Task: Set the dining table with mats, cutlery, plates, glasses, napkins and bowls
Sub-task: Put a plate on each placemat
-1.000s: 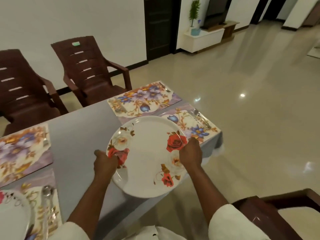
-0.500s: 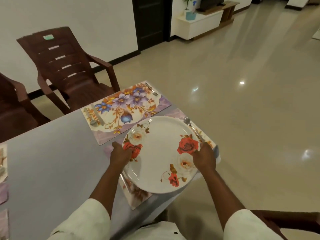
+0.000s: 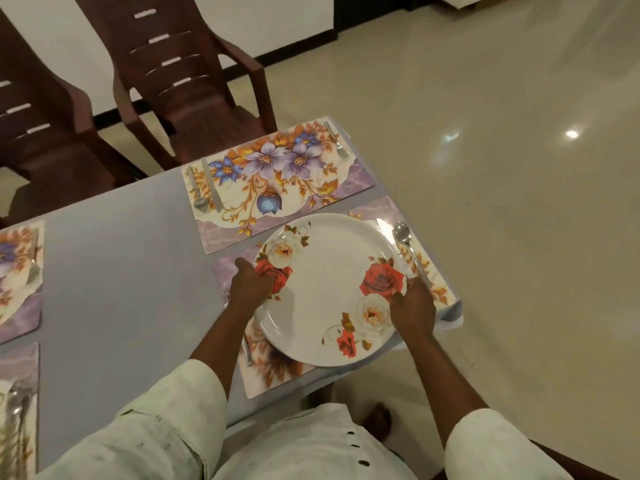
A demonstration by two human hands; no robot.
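You wear a pale cream shirt point(image 3: 311, 445) with small dark buttons down the front and faint specks on the left sleeve point(image 3: 166, 417); both sleeves are rolled above the elbows, the right sleeve point(image 3: 498, 445) too, forearms bare

Two dark brown slatted plastic armchairs point(image 3: 180, 74) stand at the far side of the bench point(image 3: 114, 271), one point(image 3: 31, 126) further left, partly cut by the frame. White wall point(image 3: 301, 19) with dark skirting behind them. Right of the bench, glossy cream tiled floor point(image 3: 502, 202) carrying a bright light reflection point(image 3: 572, 134).
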